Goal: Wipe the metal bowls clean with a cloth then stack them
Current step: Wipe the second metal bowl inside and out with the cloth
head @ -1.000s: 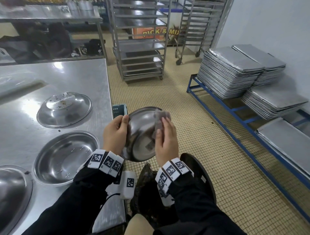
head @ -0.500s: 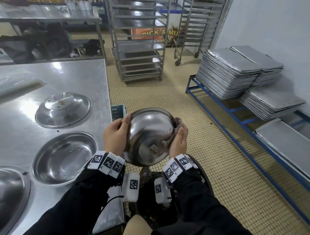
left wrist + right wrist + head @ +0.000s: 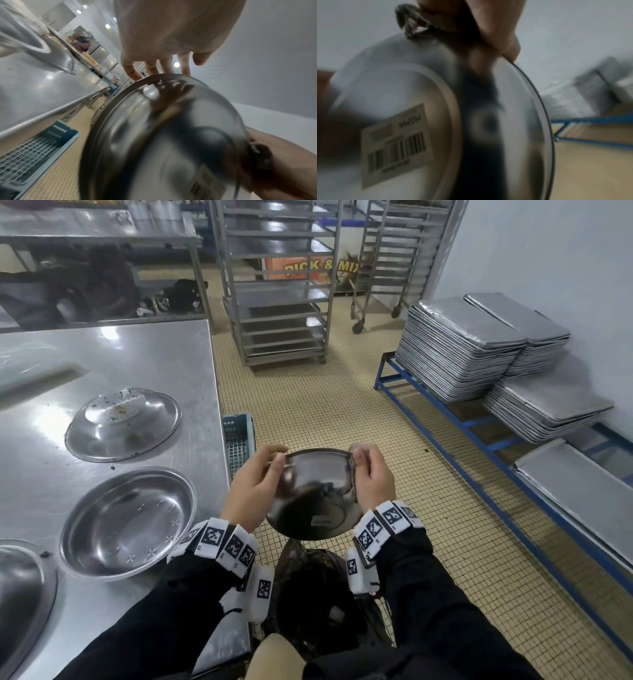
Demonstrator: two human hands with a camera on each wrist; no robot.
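Metal bowl (image 3: 313,498) is held above the floor beside the steel table (image 3: 113,364), its labelled underside facing the person. Left hand (image 3: 255,486) curls its fingers over one rim; right hand (image 3: 371,477) pinches the cloth (image 3: 356,447) against the opposite rim.

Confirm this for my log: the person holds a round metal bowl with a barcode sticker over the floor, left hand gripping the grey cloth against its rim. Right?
Not quite. The grey cloth is in the right hand, pressed at the rim of the round metal bowl; the left hand holds the opposite rim bare. The head view shows this. The barcode sticker and the position over the floor are correct.
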